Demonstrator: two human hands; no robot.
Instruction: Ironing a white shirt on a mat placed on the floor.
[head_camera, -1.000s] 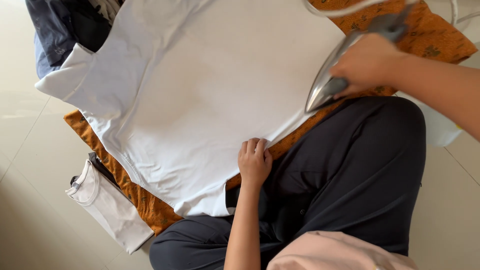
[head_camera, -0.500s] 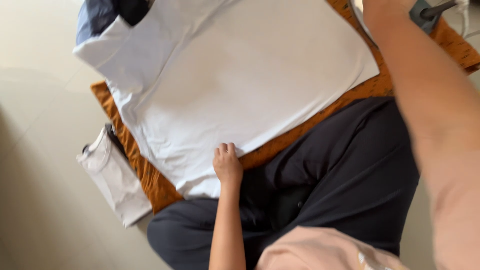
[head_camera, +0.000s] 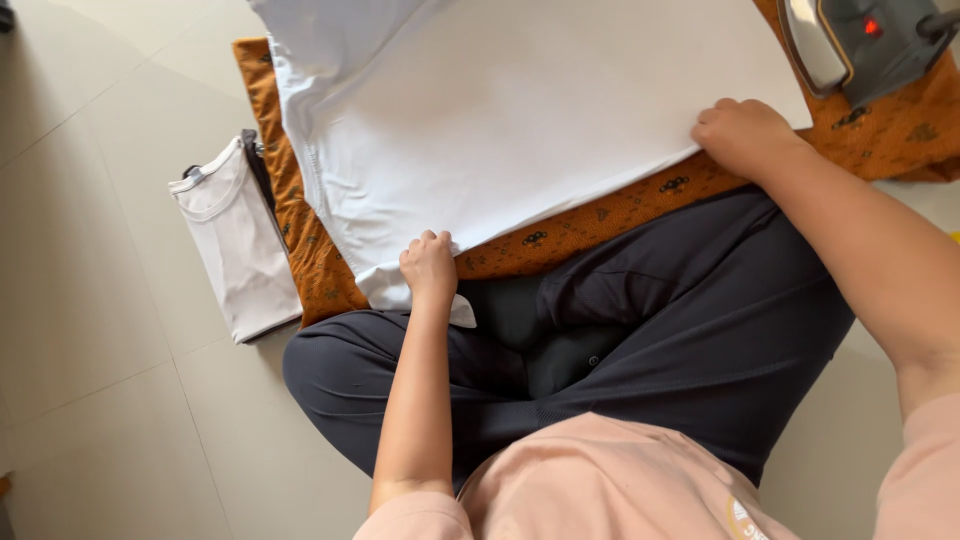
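Note:
A white t-shirt (head_camera: 520, 110) lies spread flat on an orange patterned cloth (head_camera: 600, 215) on the floor in front of my crossed legs. My left hand (head_camera: 428, 268) grips the shirt's near edge at its lower left corner. My right hand (head_camera: 745, 135) pinches the same edge further right, fingers curled on the fabric. A grey iron (head_camera: 865, 40) with a red light stands on the orange cloth just beyond my right hand, apart from it.
A folded pale garment (head_camera: 235, 240) lies on the tiled floor (head_camera: 90, 300) left of the orange cloth. My dark trousers (head_camera: 640, 330) fill the near middle of the view.
My right hand has set the iron down at the far right and dropped to the shirt's near edge. My left hand has slid left along that edge. The view has tilted down.

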